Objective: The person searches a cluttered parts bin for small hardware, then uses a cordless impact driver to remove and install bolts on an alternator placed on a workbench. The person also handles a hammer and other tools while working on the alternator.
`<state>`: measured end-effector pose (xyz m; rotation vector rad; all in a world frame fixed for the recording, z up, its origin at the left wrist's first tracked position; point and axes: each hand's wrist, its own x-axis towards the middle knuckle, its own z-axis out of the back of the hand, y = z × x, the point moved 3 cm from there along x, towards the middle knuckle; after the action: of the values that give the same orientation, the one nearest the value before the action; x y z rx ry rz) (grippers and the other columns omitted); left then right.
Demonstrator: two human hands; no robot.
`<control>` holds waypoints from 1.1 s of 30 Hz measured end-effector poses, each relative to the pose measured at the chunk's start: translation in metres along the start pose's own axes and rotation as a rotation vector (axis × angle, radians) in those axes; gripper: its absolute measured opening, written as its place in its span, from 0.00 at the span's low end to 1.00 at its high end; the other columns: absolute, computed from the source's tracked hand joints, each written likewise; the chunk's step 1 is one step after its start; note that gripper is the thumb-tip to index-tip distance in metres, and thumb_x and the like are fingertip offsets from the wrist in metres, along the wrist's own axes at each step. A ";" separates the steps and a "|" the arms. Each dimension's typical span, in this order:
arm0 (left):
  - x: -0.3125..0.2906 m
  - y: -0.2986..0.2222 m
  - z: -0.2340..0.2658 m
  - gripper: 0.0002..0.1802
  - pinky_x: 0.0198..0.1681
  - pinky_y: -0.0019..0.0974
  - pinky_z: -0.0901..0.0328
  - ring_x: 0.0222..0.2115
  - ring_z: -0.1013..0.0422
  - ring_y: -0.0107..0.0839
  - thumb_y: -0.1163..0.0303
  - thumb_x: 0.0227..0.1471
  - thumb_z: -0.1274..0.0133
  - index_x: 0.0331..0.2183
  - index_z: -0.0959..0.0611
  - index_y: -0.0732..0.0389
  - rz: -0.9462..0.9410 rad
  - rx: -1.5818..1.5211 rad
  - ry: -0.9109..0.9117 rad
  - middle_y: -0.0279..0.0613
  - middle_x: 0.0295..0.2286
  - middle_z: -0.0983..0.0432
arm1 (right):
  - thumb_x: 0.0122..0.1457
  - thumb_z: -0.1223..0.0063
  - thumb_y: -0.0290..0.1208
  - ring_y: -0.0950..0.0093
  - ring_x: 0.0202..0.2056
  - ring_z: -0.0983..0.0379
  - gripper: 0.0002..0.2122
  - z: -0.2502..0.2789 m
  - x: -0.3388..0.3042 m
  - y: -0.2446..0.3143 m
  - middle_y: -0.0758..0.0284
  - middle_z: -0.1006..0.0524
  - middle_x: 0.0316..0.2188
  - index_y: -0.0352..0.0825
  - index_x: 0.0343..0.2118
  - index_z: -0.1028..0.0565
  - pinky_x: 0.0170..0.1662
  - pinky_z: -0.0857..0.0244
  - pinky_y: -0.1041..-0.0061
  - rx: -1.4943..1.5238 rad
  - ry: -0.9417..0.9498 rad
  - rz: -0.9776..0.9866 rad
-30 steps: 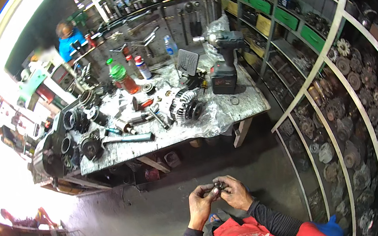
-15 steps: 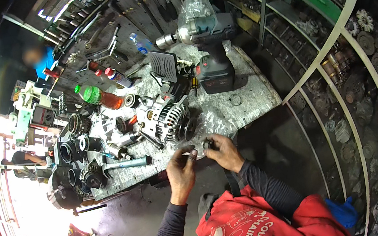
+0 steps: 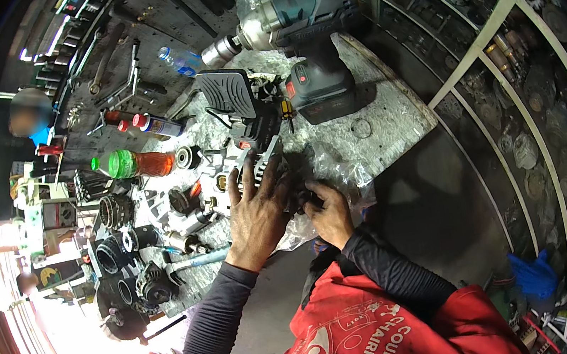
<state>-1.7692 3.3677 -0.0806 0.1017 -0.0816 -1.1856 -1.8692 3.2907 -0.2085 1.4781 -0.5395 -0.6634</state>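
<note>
My left hand [image 3: 258,212] lies palm down on a silver alternator [image 3: 215,189], its fingers spread across the finned casing and hiding most of it. Beside it, at the alternator's right end, my right hand [image 3: 330,214] is closed in a pinch. Whatever sits between those fingertips is dark and too hidden to name. Clear plastic wrap [image 3: 343,169] lies just right of the alternator. Behind it stands a black battery-like block [image 3: 256,129] with a ribbed dark plate [image 3: 226,93] leaning up from it.
A cordless impact wrench [image 3: 312,44] stands on the worn bench [image 3: 394,119]. A green-capped bottle of reddish liquid [image 3: 135,163], a yellow screwdriver [image 3: 287,110] and dark motor parts [image 3: 154,283] are around. Shelves of parts [image 3: 523,145] line the right. A person [image 3: 32,117] is far left.
Both hands have moved forward from the bench's near edge to the alternator. The left has opened from a pinch and spread over it. The view has shifted closer to the bench.
</note>
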 end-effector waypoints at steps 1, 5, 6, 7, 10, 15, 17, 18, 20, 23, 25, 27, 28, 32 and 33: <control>0.001 0.003 -0.001 0.30 0.67 0.66 0.55 0.68 0.51 0.56 0.56 0.50 0.36 0.56 0.20 0.40 -0.013 0.007 -0.010 0.38 0.64 0.38 | 0.57 0.42 0.22 0.59 0.45 0.20 0.18 -0.002 -0.001 0.000 0.53 0.19 0.43 0.26 0.51 0.23 0.50 0.28 0.67 0.012 -0.007 -0.034; 0.000 0.013 -0.001 0.26 0.67 0.65 0.54 0.67 0.49 0.56 0.55 0.50 0.36 0.53 0.17 0.38 -0.022 -0.040 -0.042 0.37 0.62 0.34 | 0.57 0.45 0.12 0.73 0.45 0.22 0.19 -0.005 -0.007 0.004 0.61 0.21 0.44 0.27 0.53 0.25 0.49 0.29 0.75 0.050 -0.033 -0.043; 0.000 0.014 -0.001 0.26 0.67 0.64 0.54 0.67 0.49 0.56 0.55 0.49 0.35 0.52 0.17 0.38 -0.029 -0.049 -0.053 0.37 0.62 0.33 | 0.58 0.46 0.11 0.74 0.45 0.22 0.19 -0.006 -0.008 0.004 0.61 0.22 0.44 0.28 0.53 0.25 0.49 0.29 0.76 0.104 -0.027 -0.088; 0.000 0.015 -0.001 0.26 0.67 0.63 0.53 0.67 0.48 0.56 0.55 0.48 0.35 0.51 0.17 0.38 -0.033 -0.060 -0.079 0.37 0.60 0.31 | 0.58 0.46 0.11 0.75 0.45 0.22 0.18 -0.007 -0.009 0.006 0.61 0.22 0.45 0.29 0.52 0.26 0.49 0.29 0.77 0.196 -0.046 -0.059; 0.000 0.017 -0.002 0.26 0.66 0.63 0.52 0.67 0.48 0.56 0.55 0.48 0.35 0.51 0.17 0.39 -0.047 -0.079 -0.083 0.37 0.60 0.32 | 0.57 0.42 0.16 0.62 0.42 0.21 0.17 -0.008 -0.009 0.005 0.56 0.21 0.41 0.34 0.50 0.24 0.48 0.28 0.67 0.216 -0.066 -0.126; -0.001 0.017 -0.004 0.28 0.65 0.64 0.52 0.66 0.47 0.57 0.54 0.47 0.33 0.52 0.18 0.40 -0.034 -0.095 -0.088 0.37 0.60 0.32 | 0.58 0.42 0.17 0.65 0.41 0.21 0.16 -0.008 -0.010 0.016 0.60 0.21 0.41 0.35 0.49 0.24 0.45 0.28 0.70 -0.045 -0.160 0.158; -0.001 0.017 -0.004 0.29 0.65 0.64 0.52 0.66 0.47 0.57 0.54 0.47 0.32 0.53 0.18 0.40 -0.041 -0.098 -0.085 0.37 0.59 0.32 | 0.58 0.41 0.17 0.66 0.42 0.21 0.16 -0.008 -0.011 0.017 0.61 0.21 0.42 0.34 0.49 0.23 0.44 0.28 0.71 -0.013 -0.177 0.129; -0.001 0.017 -0.004 0.30 0.65 0.64 0.52 0.66 0.47 0.57 0.54 0.46 0.32 0.53 0.18 0.40 -0.044 -0.102 -0.084 0.37 0.59 0.32 | 0.58 0.42 0.17 0.66 0.42 0.21 0.15 -0.009 -0.011 0.016 0.61 0.21 0.42 0.34 0.48 0.23 0.44 0.28 0.71 0.064 -0.168 0.041; -0.001 0.017 -0.003 0.30 0.65 0.64 0.52 0.66 0.47 0.58 0.54 0.46 0.32 0.53 0.18 0.40 -0.052 -0.111 -0.079 0.37 0.59 0.32 | 0.58 0.41 0.17 0.66 0.42 0.21 0.15 -0.009 -0.011 0.015 0.62 0.21 0.42 0.34 0.48 0.23 0.43 0.28 0.71 0.112 -0.174 -0.029; 0.000 0.019 -0.003 0.30 0.65 0.63 0.52 0.66 0.47 0.58 0.54 0.47 0.32 0.53 0.18 0.40 -0.049 -0.109 -0.063 0.38 0.59 0.32 | 0.58 0.40 0.19 0.70 0.39 0.21 0.14 -0.004 -0.011 0.020 0.64 0.20 0.41 0.34 0.47 0.22 0.41 0.29 0.73 -0.009 -0.216 0.135; 0.000 0.020 -0.003 0.30 0.65 0.63 0.52 0.66 0.47 0.58 0.54 0.47 0.32 0.53 0.19 0.40 -0.050 -0.094 -0.033 0.38 0.59 0.32 | 0.58 0.40 0.19 0.70 0.39 0.21 0.15 -0.003 -0.011 0.016 0.63 0.20 0.40 0.33 0.48 0.22 0.40 0.28 0.73 0.031 -0.099 0.069; 0.000 0.019 -0.003 0.30 0.65 0.62 0.52 0.66 0.47 0.58 0.55 0.47 0.32 0.54 0.19 0.40 -0.057 -0.083 -0.042 0.37 0.59 0.32 | 0.58 0.40 0.17 0.79 0.40 0.24 0.16 -0.004 -0.011 0.010 0.66 0.20 0.40 0.31 0.50 0.23 0.43 0.29 0.78 0.086 -0.006 -0.049; 0.000 0.018 -0.003 0.31 0.65 0.62 0.52 0.66 0.48 0.58 0.56 0.47 0.33 0.54 0.20 0.40 -0.065 -0.080 -0.047 0.37 0.59 0.32 | 0.58 0.40 0.18 0.79 0.40 0.24 0.16 -0.003 -0.012 0.011 0.66 0.20 0.40 0.31 0.50 0.23 0.43 0.28 0.78 0.075 -0.018 -0.001; 0.001 0.016 -0.004 0.31 0.65 0.63 0.52 0.66 0.48 0.59 0.57 0.47 0.33 0.55 0.20 0.41 -0.060 -0.087 -0.043 0.37 0.60 0.33 | 0.57 0.39 0.19 0.75 0.39 0.22 0.16 -0.004 -0.009 0.013 0.63 0.19 0.39 0.30 0.49 0.22 0.44 0.28 0.75 0.000 -0.070 0.003; 0.001 0.015 -0.004 0.30 0.65 0.62 0.52 0.66 0.47 0.59 0.58 0.48 0.33 0.54 0.20 0.41 -0.051 -0.076 -0.046 0.36 0.60 0.33 | 0.56 0.39 0.19 0.73 0.39 0.22 0.16 -0.004 -0.008 0.017 0.62 0.19 0.39 0.30 0.49 0.22 0.44 0.27 0.75 -0.074 -0.076 0.079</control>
<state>-1.7545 3.3727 -0.0823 0.0096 -0.0750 -1.2412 -1.8710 3.2989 -0.1910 1.3602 -0.6226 -0.6729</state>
